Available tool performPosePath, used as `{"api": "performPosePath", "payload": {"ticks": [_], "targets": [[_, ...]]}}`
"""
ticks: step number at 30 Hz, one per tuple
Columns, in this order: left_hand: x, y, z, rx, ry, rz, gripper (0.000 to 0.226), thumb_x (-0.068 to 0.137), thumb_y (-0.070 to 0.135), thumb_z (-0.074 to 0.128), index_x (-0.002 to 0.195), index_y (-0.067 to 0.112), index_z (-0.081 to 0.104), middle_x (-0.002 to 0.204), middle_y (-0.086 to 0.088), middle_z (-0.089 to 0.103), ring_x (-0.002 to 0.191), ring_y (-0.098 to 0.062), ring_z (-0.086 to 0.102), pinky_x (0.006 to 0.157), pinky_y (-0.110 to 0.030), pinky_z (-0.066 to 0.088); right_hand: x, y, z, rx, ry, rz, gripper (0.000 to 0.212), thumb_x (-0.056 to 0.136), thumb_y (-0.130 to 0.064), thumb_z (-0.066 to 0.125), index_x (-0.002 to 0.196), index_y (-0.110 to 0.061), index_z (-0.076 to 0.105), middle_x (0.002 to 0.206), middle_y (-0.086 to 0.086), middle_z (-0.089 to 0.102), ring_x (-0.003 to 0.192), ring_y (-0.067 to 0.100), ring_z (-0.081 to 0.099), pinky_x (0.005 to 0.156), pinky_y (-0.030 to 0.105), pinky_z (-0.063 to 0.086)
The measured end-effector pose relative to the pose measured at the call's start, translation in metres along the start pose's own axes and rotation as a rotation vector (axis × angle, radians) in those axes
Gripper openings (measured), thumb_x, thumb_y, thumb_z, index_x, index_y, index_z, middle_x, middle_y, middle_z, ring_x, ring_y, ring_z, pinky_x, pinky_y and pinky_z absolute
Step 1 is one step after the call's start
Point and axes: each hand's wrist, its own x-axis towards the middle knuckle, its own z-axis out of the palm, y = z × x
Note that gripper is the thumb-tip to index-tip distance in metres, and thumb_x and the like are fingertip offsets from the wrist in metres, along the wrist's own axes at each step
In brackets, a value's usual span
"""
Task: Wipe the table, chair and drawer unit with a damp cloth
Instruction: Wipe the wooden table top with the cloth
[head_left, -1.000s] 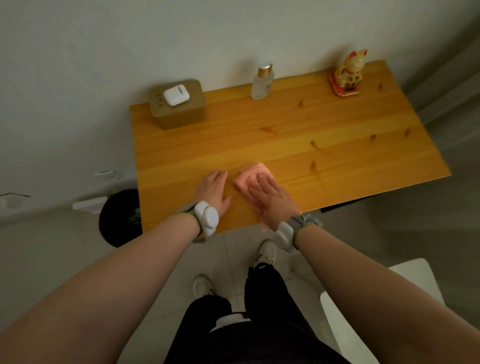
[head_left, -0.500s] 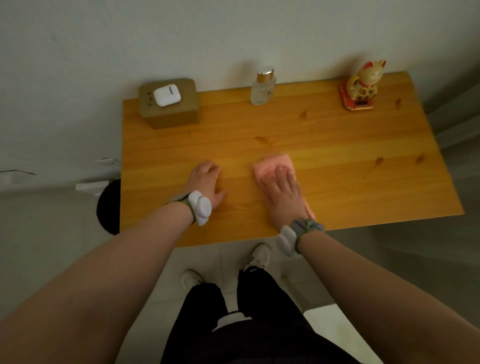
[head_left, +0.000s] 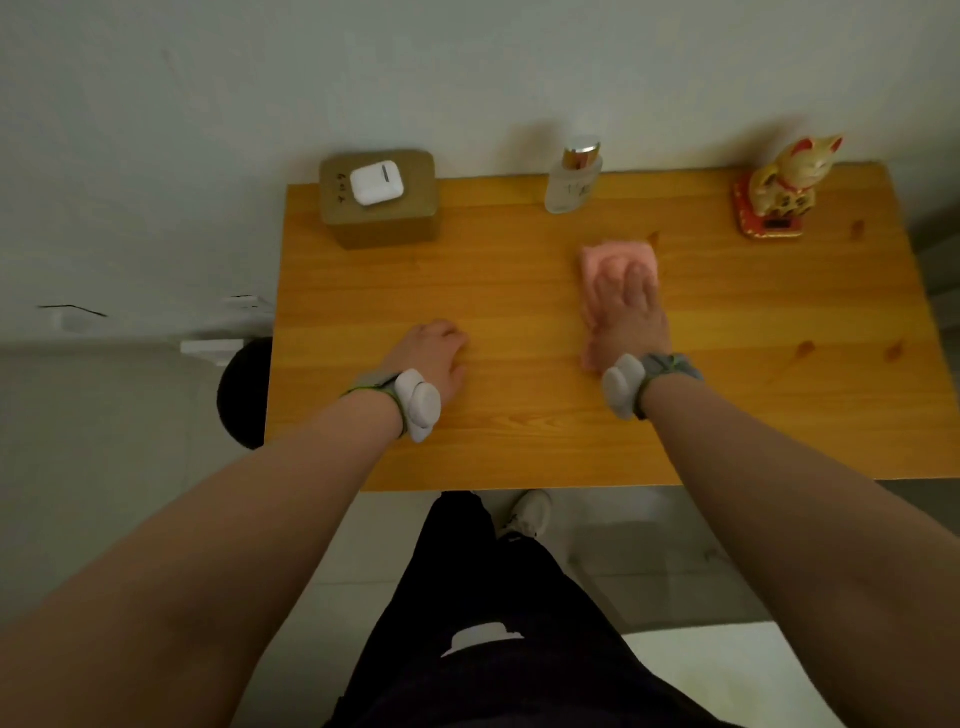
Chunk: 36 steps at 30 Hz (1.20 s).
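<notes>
Pink cloth (head_left: 613, 260) out on the honey-coloured wooden worktop (head_left: 519, 441), right of centre and toward the back, and the right hand (head_left: 626, 312) is planted squarely on top of it. The grip there is spread: fingers straight and laid flat, palm pressing the cloth down onto the wood, with pink edges showing past the fingertips and along the thumb side down to the wrist. A grey strap with a white wrist device (head_left: 623, 384) sits just behind that hand.

Over on the other side, the left hand (head_left: 434, 353) rests on the bare wood nearer the front edge, well apart from the cloth. Its grip is loose, fingers gently bent, holding nothing. It wears a matching white sensor (head_left: 418, 405).

Along the back edge by the wall: a brown box (head_left: 384, 218) at the left corner with a white earbud case (head_left: 376, 183) lying on its lid, a clear glass bottle (head_left: 571, 182) with a metallic cap standing upright near the middle, just beyond the cloth, and a gold lucky cat figurine (head_left: 789, 182) on a red base far right.

Below the front edge, dark trousers and a white shoe (head_left: 530, 512) on the pale floor. A round black object (head_left: 247, 395) sits on the floor beside the worktop's left edge.
</notes>
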Motion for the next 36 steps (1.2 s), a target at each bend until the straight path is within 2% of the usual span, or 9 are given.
{"api": "performPosePath", "payload": {"ticks": [4, 11, 17, 23, 27, 29, 31, 33, 36], "targets": [[0.002, -0.003, -0.004, -0.044, 0.006, 0.018, 0.047, 0.097, 0.03, 0.041, 0.141, 0.014, 0.036, 0.151, -0.006, 0.029, 0.137, -0.029, 0.029, 0.111, -0.041, 0.03, -0.032, -0.025, 0.025, 0.03, 0.135, -0.047, 0.069, 0.089, -0.011, 0.042, 0.15, -0.018, 0.009, 0.157, 0.013, 0.002, 0.144, 0.036, -0.003, 0.117, 0.047, 0.014], [0.009, -0.016, -0.021, -0.195, 0.096, 0.021, 0.036, 0.096, 0.019, 0.042, 0.13, 0.011, 0.048, 0.134, -0.011, 0.048, 0.116, -0.03, 0.05, 0.094, -0.038, 0.044, -0.013, -0.111, 0.018, -0.034, -0.072, -0.366, 0.072, 0.089, -0.007, 0.04, 0.149, -0.034, 0.011, 0.159, 0.005, -0.011, 0.144, 0.032, -0.014, 0.116, 0.044, 0.002], [0.028, -0.029, -0.038, -0.253, 0.089, 0.043, 0.042, 0.098, 0.021, 0.039, 0.139, 0.011, 0.038, 0.148, -0.01, 0.033, 0.132, -0.029, 0.036, 0.105, -0.037, 0.035, 0.037, -0.093, -0.012, -0.029, -0.083, -0.192, 0.107, 0.07, -0.025, 0.078, 0.15, -0.034, 0.007, 0.158, 0.002, -0.012, 0.145, 0.03, -0.012, 0.117, 0.05, 0.013], [0.054, -0.02, -0.058, -0.283, 0.176, 0.086, 0.049, 0.095, 0.022, 0.047, 0.142, 0.015, 0.033, 0.148, -0.009, 0.034, 0.135, -0.027, 0.033, 0.106, -0.036, 0.031, 0.001, -0.055, 0.01, 0.012, 0.062, 0.068, 0.078, 0.087, -0.023, 0.053, 0.15, -0.032, 0.007, 0.159, 0.008, -0.007, 0.145, 0.032, -0.01, 0.118, 0.05, 0.012], [0.076, -0.003, -0.07, -0.314, 0.193, 0.118, 0.058, 0.093, 0.029, 0.051, 0.145, 0.015, 0.027, 0.149, -0.009, 0.032, 0.136, -0.026, 0.031, 0.107, -0.036, 0.03, -0.017, -0.081, 0.023, 0.047, 0.033, -0.12, 0.078, 0.086, -0.007, 0.039, 0.149, -0.038, 0.004, 0.158, 0.01, -0.012, 0.144, 0.035, -0.015, 0.117, 0.049, 0.002], [0.091, 0.011, -0.079, -0.314, 0.2, 0.147, 0.062, 0.092, 0.032, 0.052, 0.145, 0.013, 0.025, 0.149, -0.01, 0.032, 0.137, -0.027, 0.03, 0.108, -0.037, 0.029, -0.006, -0.083, 0.016, 0.004, -0.016, -0.246, 0.08, 0.088, -0.009, 0.044, 0.148, -0.039, 0.002, 0.158, 0.005, -0.015, 0.143, 0.033, -0.018, 0.116, 0.046, -0.002], [0.105, 0.022, -0.087, -0.319, 0.225, 0.155, 0.065, 0.091, 0.035, 0.053, 0.145, 0.013, 0.025, 0.149, -0.011, 0.033, 0.135, -0.029, 0.032, 0.108, -0.039, 0.03, 0.014, -0.073, 0.006, -0.067, -0.077, -0.316, 0.095, 0.082, -0.017, 0.064, 0.148, -0.038, -0.001, 0.157, 0.002, -0.019, 0.143, 0.029, -0.02, 0.115, 0.045, -0.003], [0.119, 0.037, -0.096, -0.346, 0.247, 0.164, 0.068, 0.089, 0.037, 0.055, 0.145, 0.013, 0.025, 0.149, -0.01, 0.033, 0.136, -0.029, 0.033, 0.108, -0.039, 0.03, 0.032, -0.057, -0.006, -0.079, -0.11, -0.31, 0.115, 0.066, -0.025, 0.08, 0.149, -0.036, 0.0, 0.156, -0.001, -0.02, 0.143, 0.027, -0.02, 0.115, 0.046, -0.002], [0.139, 0.057, -0.105, -0.343, 0.288, 0.15, 0.066, 0.089, 0.031, 0.057, 0.144, 0.011, 0.027, 0.147, -0.012, 0.036, 0.134, -0.029, 0.035, 0.106, -0.037, 0.03, 0.046, -0.023, -0.017, -0.034, -0.067, -0.231, 0.116, 0.063, -0.033, 0.082, 0.149, -0.037, 0.004, 0.158, 0.0, -0.017, 0.144, 0.025, -0.018, 0.116, 0.048, 0.002]]}}
